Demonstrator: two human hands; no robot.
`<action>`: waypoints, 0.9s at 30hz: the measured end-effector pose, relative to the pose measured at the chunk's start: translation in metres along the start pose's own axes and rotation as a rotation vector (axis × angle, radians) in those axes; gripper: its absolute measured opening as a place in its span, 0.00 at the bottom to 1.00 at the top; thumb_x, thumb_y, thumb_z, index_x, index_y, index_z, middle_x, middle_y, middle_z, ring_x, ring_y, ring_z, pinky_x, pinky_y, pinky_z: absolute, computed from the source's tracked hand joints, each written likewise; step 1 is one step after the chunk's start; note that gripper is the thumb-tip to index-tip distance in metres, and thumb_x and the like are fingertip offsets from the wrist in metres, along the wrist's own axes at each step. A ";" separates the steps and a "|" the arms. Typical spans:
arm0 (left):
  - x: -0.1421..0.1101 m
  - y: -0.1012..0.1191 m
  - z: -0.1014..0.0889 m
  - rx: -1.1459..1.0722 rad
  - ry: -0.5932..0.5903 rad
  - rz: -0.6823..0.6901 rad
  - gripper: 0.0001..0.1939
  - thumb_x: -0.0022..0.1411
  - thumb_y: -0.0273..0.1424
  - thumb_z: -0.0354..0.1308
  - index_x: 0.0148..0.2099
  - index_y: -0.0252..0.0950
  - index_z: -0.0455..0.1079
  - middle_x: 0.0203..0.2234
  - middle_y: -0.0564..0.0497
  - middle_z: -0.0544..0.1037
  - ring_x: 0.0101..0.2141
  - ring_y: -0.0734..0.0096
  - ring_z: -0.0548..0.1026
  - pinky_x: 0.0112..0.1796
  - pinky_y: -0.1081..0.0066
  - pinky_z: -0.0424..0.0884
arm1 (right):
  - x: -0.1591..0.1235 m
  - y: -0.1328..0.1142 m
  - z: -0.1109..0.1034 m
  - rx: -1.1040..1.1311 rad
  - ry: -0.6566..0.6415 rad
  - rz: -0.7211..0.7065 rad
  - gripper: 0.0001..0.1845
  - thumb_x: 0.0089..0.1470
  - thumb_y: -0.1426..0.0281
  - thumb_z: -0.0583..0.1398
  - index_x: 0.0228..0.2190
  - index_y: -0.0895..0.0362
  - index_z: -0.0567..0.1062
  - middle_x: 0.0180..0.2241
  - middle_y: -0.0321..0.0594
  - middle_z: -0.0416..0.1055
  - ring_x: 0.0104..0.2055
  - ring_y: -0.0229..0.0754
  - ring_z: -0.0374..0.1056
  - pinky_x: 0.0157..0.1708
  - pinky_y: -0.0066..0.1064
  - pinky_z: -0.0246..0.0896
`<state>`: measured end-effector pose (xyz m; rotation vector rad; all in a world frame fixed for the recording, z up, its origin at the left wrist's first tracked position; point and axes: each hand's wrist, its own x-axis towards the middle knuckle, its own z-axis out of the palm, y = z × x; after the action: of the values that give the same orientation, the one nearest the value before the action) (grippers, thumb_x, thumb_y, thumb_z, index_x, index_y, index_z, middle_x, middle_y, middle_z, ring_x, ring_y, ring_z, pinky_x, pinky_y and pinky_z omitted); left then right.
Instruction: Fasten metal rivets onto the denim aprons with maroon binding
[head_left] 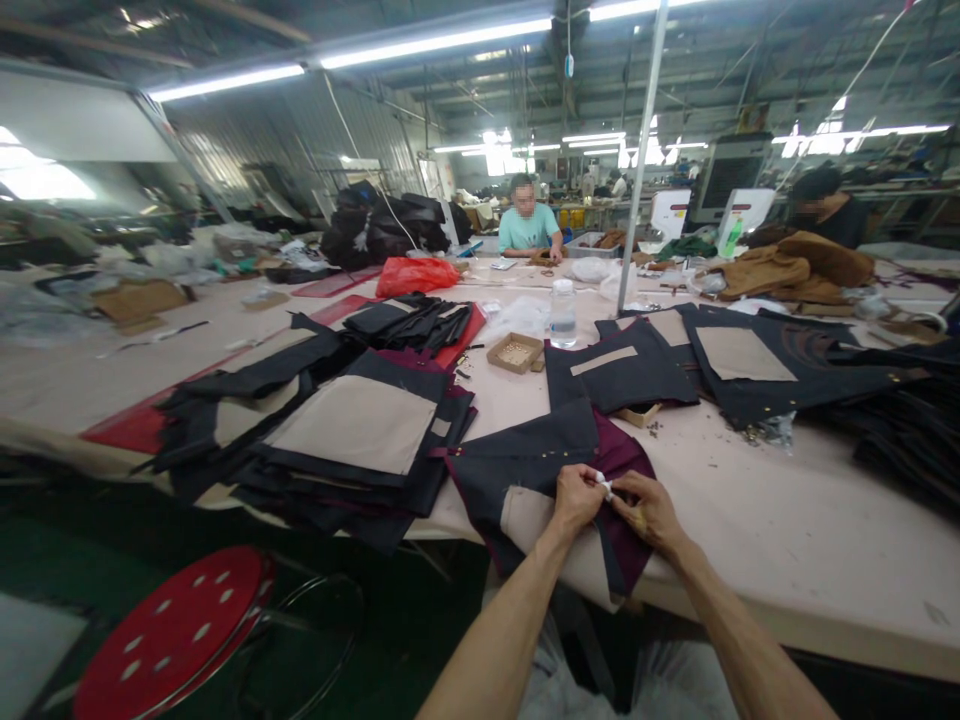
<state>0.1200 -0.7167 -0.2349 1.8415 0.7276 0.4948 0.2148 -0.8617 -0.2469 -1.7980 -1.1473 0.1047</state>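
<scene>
Both my hands meet over a dark navy garment piece (525, 455) with a maroon lining (626, 460) at the table's near edge. My left hand (576, 497) is closed in a pinch on the fabric. My right hand (646, 508) is also closed, pinching a small white bit (604, 484) between the two hands; I cannot make out what it is. The garment hangs partly over the table edge, showing a beige patch (525, 515).
A stack of navy pieces with beige panels (352, 425) lies left. More cut pieces (739, 360) lie right. A small cardboard box (514, 352) and a plastic bottle (562, 313) stand mid-table. A red stool (176, 630) stands lower left. Two people sit at the far side.
</scene>
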 end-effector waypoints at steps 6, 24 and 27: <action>0.001 0.000 -0.003 0.013 0.097 -0.014 0.07 0.44 0.23 0.63 0.31 0.31 0.76 0.24 0.49 0.79 0.25 0.72 0.74 0.26 0.76 0.63 | 0.000 0.001 0.002 -0.023 0.002 -0.013 0.12 0.55 0.62 0.62 0.39 0.52 0.81 0.32 0.43 0.75 0.26 0.42 0.66 0.29 0.33 0.64; 0.000 0.002 -0.014 0.040 0.203 0.014 0.05 0.42 0.25 0.63 0.26 0.34 0.72 0.20 0.53 0.75 0.22 0.75 0.69 0.24 0.76 0.59 | 0.003 -0.003 0.002 0.012 -0.005 0.013 0.10 0.53 0.65 0.63 0.38 0.51 0.81 0.34 0.42 0.76 0.26 0.42 0.68 0.29 0.33 0.65; 0.003 -0.002 -0.012 0.021 0.163 -0.028 0.06 0.42 0.26 0.64 0.27 0.33 0.72 0.21 0.52 0.76 0.22 0.75 0.69 0.25 0.76 0.60 | 0.002 -0.001 -0.005 0.058 -0.025 0.039 0.11 0.51 0.67 0.64 0.38 0.52 0.81 0.33 0.41 0.76 0.27 0.41 0.67 0.30 0.33 0.65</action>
<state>0.1143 -0.7057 -0.2322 1.8230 0.8699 0.6271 0.2179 -0.8639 -0.2427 -1.7724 -1.1160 0.1829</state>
